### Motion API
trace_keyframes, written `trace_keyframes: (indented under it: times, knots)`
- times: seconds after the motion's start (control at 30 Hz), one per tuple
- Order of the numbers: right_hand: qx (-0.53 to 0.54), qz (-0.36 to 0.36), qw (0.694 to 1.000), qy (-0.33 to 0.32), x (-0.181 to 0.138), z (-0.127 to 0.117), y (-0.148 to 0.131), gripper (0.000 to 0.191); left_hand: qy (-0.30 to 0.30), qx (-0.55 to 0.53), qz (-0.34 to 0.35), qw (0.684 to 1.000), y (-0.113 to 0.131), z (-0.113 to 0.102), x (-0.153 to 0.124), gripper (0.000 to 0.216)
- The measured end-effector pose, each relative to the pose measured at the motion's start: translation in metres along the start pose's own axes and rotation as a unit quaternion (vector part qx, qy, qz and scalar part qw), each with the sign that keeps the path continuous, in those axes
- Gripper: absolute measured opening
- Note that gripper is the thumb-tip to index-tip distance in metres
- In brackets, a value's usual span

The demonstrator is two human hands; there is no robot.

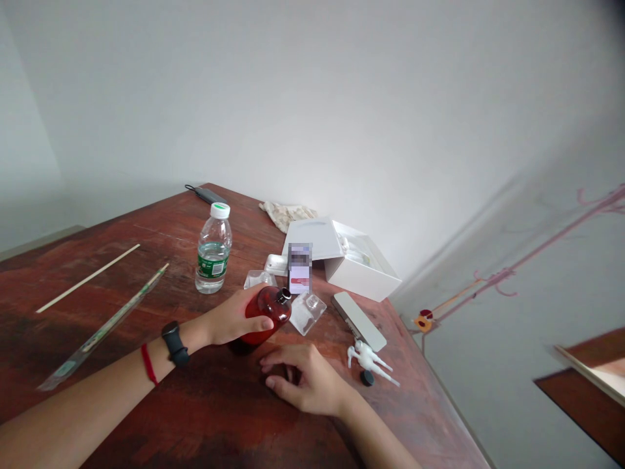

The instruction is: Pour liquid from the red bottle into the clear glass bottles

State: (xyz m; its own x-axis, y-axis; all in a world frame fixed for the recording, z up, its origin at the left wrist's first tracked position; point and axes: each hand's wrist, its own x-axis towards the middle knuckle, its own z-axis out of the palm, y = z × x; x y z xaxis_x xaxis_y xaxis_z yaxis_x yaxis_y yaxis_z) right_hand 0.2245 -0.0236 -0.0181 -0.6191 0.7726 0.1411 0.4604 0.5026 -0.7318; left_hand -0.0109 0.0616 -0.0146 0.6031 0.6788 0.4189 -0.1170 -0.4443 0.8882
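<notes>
My left hand is wrapped round a reddish-brown see-through bottle, which leans to the right with its narrow neck uncapped. The palm and lower fingers are hidden behind the bottle. Just in front of it, my right hand rests low over the table, fingers loosely bent and thumb apart, with nothing in it. To the right of that hand lie white pump heads and a small black cap. Beyond the bottle are a clear plastic piece and another clear plastic piece.
A phone stands propped before a white box with its lid. A grey case lies at right. Leftward stand a water bottle, a bare stick and a wrapped chopstick. A pink rack is beyond the table.
</notes>
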Motion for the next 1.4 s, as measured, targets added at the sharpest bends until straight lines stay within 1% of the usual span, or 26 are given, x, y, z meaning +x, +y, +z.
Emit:
trace_keyframes:
  times: [0.13,0.27,0.43,0.57,0.67,0.8,0.9,1.07,1.23,1.4]
  knots:
    - [-0.001,-0.016,1.0,-0.016,0.0003,-0.0018,-0.0057,0.031,0.013,0.008,-0.009,1.0,0.0022,0.0,-0.0008,0.078]
    - [0.014,-0.001,1.0,-0.01,-0.0009,-0.0026,-0.0073,0.033,0.009,0.011,-0.012,1.0,0.0027,-0.0009,-0.0013,0.079]
    - [0.016,0.007,1.0,-0.019,-0.0013,-0.0038,-0.0059,0.035,0.014,0.023,0.002,1.0,0.0024,-0.0007,-0.0011,0.079]
    - [0.019,0.005,1.0,-0.021,-0.0009,-0.0048,-0.0061,0.035,0.038,0.024,0.012,0.999,0.0027,0.0016,-0.0013,0.078]
    - [0.021,0.007,0.999,-0.032,-0.001,-0.0053,-0.0056,0.037,0.053,0.027,0.016,0.998,0.0031,0.0033,-0.0016,0.077]
    - [0.04,0.016,0.998,-0.053,-0.0018,-0.0056,-0.0042,0.042,0.051,0.013,0.008,0.999,0.0033,0.0039,-0.0015,0.076]
    - [0.04,0.025,0.998,-0.051,-0.0024,-0.0055,-0.0037,0.045,0.051,0.015,0.007,0.999,0.0028,0.0029,-0.001,0.076]
    - [0.043,0.029,0.998,-0.039,-0.0023,-0.0051,-0.0032,0.043,0.051,0.043,0.015,0.998,0.0011,0.0011,-0.001,0.071]
    - [0.048,0.024,0.997,-0.052,-0.0026,-0.0051,-0.0035,0.042,0.05,0.057,0.027,0.997,-0.0011,0.0008,-0.0023,0.067]
    - [0.056,0.027,0.998,-0.017,-0.0038,-0.0038,-0.0007,0.036,0.086,0.094,0.064,0.99,-0.0046,-0.0021,-0.0018,0.065]
